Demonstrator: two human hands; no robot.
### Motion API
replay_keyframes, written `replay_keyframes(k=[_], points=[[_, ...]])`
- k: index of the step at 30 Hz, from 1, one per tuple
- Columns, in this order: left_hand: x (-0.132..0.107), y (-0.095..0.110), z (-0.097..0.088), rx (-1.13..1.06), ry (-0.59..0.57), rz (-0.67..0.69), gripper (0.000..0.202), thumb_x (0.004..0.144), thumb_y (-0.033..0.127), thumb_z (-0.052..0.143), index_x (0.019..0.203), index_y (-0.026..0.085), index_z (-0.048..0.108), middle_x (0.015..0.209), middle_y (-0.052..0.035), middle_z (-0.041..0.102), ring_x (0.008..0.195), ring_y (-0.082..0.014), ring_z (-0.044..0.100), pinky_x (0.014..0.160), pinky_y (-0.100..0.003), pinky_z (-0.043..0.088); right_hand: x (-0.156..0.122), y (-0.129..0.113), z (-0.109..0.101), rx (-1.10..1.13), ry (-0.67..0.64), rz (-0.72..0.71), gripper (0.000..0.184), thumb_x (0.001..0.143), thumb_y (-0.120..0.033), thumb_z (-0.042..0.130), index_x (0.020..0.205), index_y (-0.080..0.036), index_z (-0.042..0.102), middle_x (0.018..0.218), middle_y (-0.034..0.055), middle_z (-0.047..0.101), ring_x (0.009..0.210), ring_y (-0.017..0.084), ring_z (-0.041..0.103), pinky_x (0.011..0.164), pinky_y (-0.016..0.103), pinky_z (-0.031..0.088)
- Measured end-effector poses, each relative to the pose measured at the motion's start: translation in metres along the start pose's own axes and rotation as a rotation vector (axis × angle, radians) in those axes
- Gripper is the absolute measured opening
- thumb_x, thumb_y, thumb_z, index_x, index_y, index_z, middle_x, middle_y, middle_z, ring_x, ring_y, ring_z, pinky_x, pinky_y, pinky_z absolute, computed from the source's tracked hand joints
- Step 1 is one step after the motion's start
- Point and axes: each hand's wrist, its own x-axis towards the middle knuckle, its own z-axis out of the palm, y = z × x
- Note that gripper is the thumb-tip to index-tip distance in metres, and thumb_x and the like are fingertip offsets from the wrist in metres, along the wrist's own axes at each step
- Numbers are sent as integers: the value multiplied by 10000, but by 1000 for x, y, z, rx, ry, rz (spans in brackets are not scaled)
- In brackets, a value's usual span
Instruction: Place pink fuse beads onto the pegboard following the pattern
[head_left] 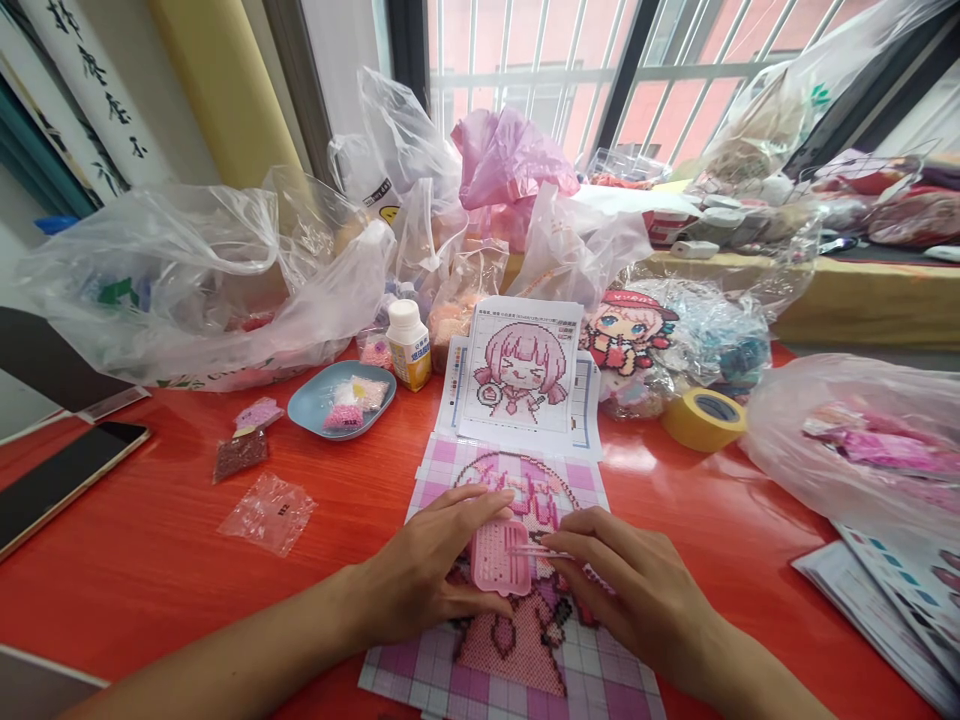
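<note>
My left hand [431, 570] grips a small pink bead tray [500, 556] by its left side, holding it just above a checkered pegboard [435, 675] that carries a partly made pink-haired figure. My right hand [626, 580] is pinched on a thin pair of tweezers [534, 550] whose tip reaches over the tray. A printed pattern sheet [521, 368] showing the same pink-haired figure lies just beyond the board.
A blue dish [309, 407] with bead packets, a white bottle [409, 345], small bead bags [268, 513] and a phone [56, 480] sit to the left on the red table. A yellow tape roll [703, 418], plastic bags [847, 440] and paper sheets [892, 600] lie right.
</note>
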Motion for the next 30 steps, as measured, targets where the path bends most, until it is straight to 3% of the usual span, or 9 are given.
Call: replay_keyframes(k=[9, 14, 18, 30], points=[[1, 0, -1, 40, 40, -49, 733, 811, 500, 608, 1407, 195, 309, 1184, -139, 665, 1227, -273, 557, 1029, -440, 469, 1, 5, -8, -56, 48, 27, 120, 918, -151, 498, 1026, -162, 550, 860, 47, 609, 722, 107, 599, 526, 202, 441], [2, 1, -3, 70, 83, -117, 759, 834, 467, 604, 1444, 207, 234, 1180, -136, 664, 1214, -280, 568, 1012, -473, 482, -1, 8, -10, -96, 66, 53, 91, 909, -178, 518, 992, -177, 555, 825, 27, 610, 670, 94, 596, 496, 199, 414], [3, 1, -4, 87, 87, -133, 737, 848, 460, 592, 1444, 218, 231, 1185, -131, 662, 1196, -279, 583, 1009, -485, 483, -1, 10, -10, -122, 54, 55, 37, 904, -216, 540, 914, -189, 564, 784, 12, 615, 605, 81, 582, 470, 204, 382], [4, 2, -5, 98, 90, -120, 721, 863, 452, 574, 1440, 201, 222, 1161, -132, 668, 1157, -257, 611, 1017, -476, 475, 1, 12, -9, -117, -27, 51, 141, 919, -257, 528, 811, -194, 593, 723, -9, 610, 549, 58, 553, 440, 193, 321]])
